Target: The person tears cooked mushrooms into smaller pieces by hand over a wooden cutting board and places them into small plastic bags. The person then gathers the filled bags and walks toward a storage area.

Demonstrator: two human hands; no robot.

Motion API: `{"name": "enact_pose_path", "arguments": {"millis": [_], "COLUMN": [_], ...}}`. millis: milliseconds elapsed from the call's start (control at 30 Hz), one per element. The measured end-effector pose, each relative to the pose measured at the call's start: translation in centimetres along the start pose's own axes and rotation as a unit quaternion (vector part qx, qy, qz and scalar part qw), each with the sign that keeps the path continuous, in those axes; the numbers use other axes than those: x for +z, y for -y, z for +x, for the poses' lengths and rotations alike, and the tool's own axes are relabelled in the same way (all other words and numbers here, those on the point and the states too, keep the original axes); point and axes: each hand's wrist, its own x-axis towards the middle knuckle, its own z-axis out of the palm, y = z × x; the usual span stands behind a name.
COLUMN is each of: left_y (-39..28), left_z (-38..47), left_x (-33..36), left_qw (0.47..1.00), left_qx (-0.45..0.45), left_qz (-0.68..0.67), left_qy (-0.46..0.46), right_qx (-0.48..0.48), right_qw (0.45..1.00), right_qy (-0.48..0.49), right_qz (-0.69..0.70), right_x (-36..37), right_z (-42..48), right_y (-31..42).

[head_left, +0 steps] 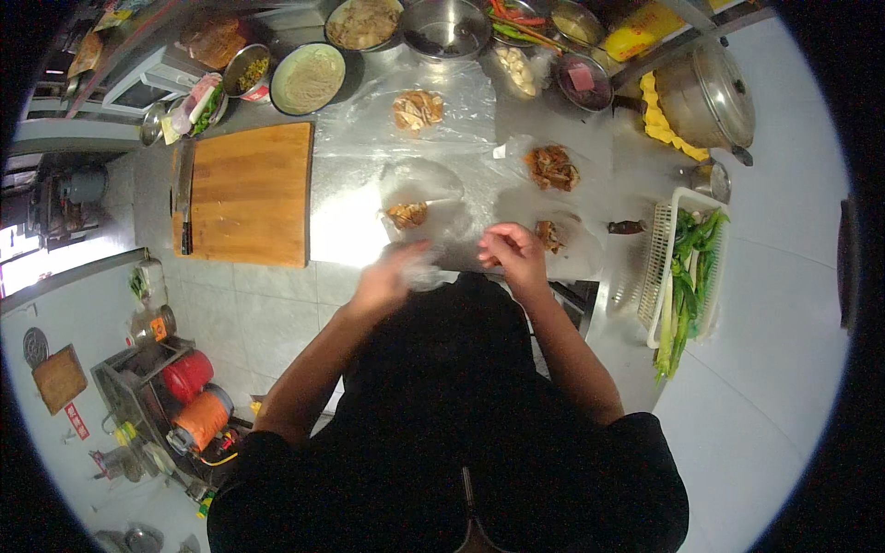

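Note:
My left hand point(387, 276) is blurred at the front edge of the steel worktop point(346, 186). A clear plastic bag point(424, 271) hangs at its fingers and appears to be held. Across from it, my right hand point(517, 259) has curled fingers with the thumb near the index finger; whether anything thin is between them is unclear. Just beyond the left hand lies a browned food portion point(406, 215) on clear plastic. A smaller portion point(548, 236) sits right beside my right hand. Farther back are two larger portions, one at centre point(417, 110) and one to the right point(552, 167).
A wooden cutting board point(252, 193) with a cleaver point(184, 200) along its left side lies to the left. Bowls of ingredients point(308, 77) line the back. On the right stand a white basket of greens point(662, 269), a lidded pot point(698, 97) and a dark-handled tool point(626, 227).

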Motion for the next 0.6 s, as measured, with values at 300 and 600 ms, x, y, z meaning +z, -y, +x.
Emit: {"name": "enact_pose_path", "arguments": {"millis": [300,600], "left_y": [8.7,10.7], "left_z": [-2.1,5.0], "left_x": [-8.2,-4.7], "left_qw": [0.917,0.942], "left_qx": [-0.298,-0.199], "left_qz": [-0.232,-0.268], "left_qy": [-0.131,0.027], "right_qx": [-0.159,-0.275], "right_qw": [0.867,0.775], "right_qy": [-0.015,0.115], "right_qz": [-0.472,-0.557], "right_x": [6.6,12.8], "right_z": [6.5,7.7], "right_y": [-7.7,-4.9]}}
